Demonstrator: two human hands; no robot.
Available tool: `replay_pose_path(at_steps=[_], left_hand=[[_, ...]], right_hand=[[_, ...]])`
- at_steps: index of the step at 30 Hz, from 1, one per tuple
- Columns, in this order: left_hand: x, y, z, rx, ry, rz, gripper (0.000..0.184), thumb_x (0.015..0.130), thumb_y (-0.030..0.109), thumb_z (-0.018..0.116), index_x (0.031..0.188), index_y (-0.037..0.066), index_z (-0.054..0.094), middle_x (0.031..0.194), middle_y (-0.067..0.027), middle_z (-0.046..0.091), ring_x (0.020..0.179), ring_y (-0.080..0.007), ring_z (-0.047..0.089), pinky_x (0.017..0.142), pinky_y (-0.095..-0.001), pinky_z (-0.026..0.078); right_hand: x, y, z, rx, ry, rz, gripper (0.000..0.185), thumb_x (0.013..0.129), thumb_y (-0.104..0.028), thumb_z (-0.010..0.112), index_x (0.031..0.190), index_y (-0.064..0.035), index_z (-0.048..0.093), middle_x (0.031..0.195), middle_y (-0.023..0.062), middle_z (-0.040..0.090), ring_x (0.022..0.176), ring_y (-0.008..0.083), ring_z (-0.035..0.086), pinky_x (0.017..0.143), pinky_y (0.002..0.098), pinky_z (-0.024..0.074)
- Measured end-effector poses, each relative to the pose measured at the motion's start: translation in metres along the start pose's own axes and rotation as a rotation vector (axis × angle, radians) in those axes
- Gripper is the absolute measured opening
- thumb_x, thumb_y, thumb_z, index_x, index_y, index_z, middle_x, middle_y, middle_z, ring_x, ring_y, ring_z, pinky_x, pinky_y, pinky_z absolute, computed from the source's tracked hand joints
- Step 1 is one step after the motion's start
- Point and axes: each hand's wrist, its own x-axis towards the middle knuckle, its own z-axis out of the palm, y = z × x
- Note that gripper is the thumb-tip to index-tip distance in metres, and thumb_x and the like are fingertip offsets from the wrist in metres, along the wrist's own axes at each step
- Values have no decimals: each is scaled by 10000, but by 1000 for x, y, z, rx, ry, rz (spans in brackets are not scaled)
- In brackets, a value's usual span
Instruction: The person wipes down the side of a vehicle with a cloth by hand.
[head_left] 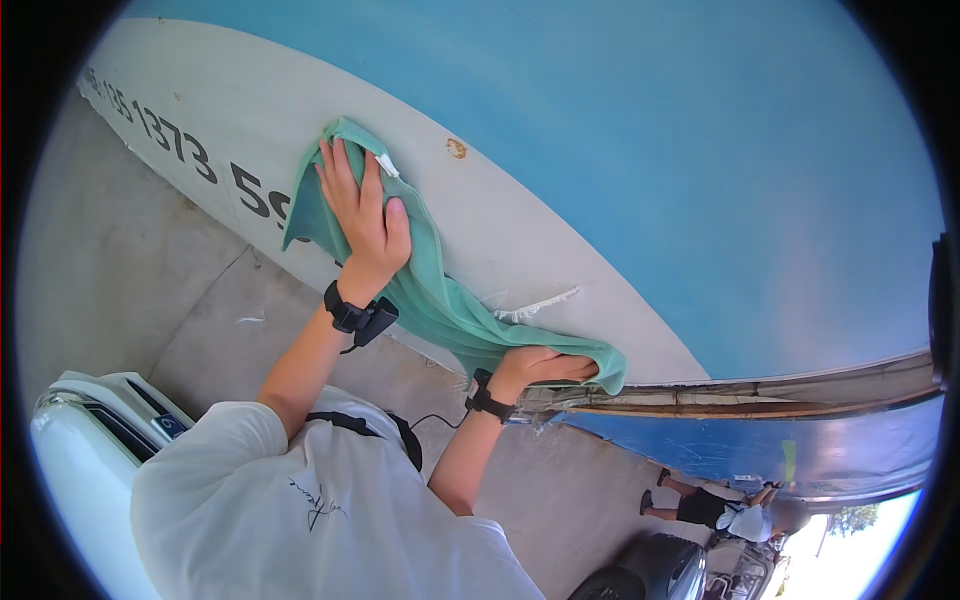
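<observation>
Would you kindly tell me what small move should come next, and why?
Perhaps slide the left hand and cloth onto the brown spot: it lies uncovered beyond the cloth's edge, and that hand rests flat on the cloth.

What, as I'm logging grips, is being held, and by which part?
The cloth, pressed to the panel: open left hand near its upper end, open right hand near its lower.

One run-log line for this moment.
left hand: flat on green cloth | right hand: on cloth's other end | cloth: against blue-and-white panel
</observation>
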Motion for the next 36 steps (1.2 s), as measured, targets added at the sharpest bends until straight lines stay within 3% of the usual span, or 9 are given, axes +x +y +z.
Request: replay_pose_path(at_steps=[6,11,14,17,20,23,26,28,36], left_hand=[[-7,-1,1,2,-18,10,570,950,260,386,1421,-60,388,1531,-312,214,1408,-545,159,1098,-663,104],[-13,-2,1,4,-29,28,574,958,267,379,1437,-47,368,1539,-308,197,1411,-541,151,1100,-659,100],[-14,-2,2,2,-27,27,576,962,272,378,1446,-39,359,1540,-308,193,1412,-540,147,1102,-656,98],[-15,-3,2,0,-30,22,576,967,278,375,1452,-33,350,1541,-308,191,1414,-536,147,1104,-653,94],[-15,-3,2,1,-30,16,576,970,280,374,1454,-31,344,1540,-308,192,1415,-532,147,1107,-649,91],[-14,-2,3,3,-22,24,575,970,279,373,1454,-31,341,1539,-309,194,1416,-530,148,1108,-647,92],[-11,-1,0,1,-45,32,573,964,237,375,1464,-35,313,1544,-316,161,1426,-514,130,1122,-622,88],[-10,2,-3,-4,-91,41,580,951,154,377,1483,-45,260,1557,-327,91,1447,-483,92,1150,-571,75],[-11,2,-5,19,-108,31,574,939,157,395,1458,-64,287,1551,-337,102,1438,-503,103,1142,-587,84]], right_hand=[[11,-25,-8,252,41,-4,633,1026,-377,244,1441,101,255,1444,340,254,1330,463,264,1109,538,189],[12,-31,-11,295,47,41,748,1023,-520,207,1439,99,267,1463,324,222,1347,440,253,1119,529,181],[13,-30,-8,279,112,41,734,1016,-534,225,1349,102,376,1266,269,378,1173,381,355,1037,513,252],[9,-25,-8,216,110,38,703,1024,-501,233,1364,101,363,1247,266,397,1175,383,368,1039,508,260],[8,-23,-9,262,149,0,541,1031,-363,345,1300,101,411,1222,251,430,1129,365,431,1006,479,331],[3,-16,-8,503,178,85,362,1005,-181,400,1230,99,445,1344,258,420,1168,342,471,1014,426,373],[5,-11,-17,501,209,54,179,961,-71,498,1094,48,516,1205,221,492,1059,318,519,916,395,427],[6,-12,-20,470,203,52,161,965,-67,502,1079,42,535,1196,216,506,1065,318,521,917,395,425],[20,-23,-32,400,169,78,127,980,-55,522,1043,42,573,1142,192,542,1046,299,544,889,374,443]])
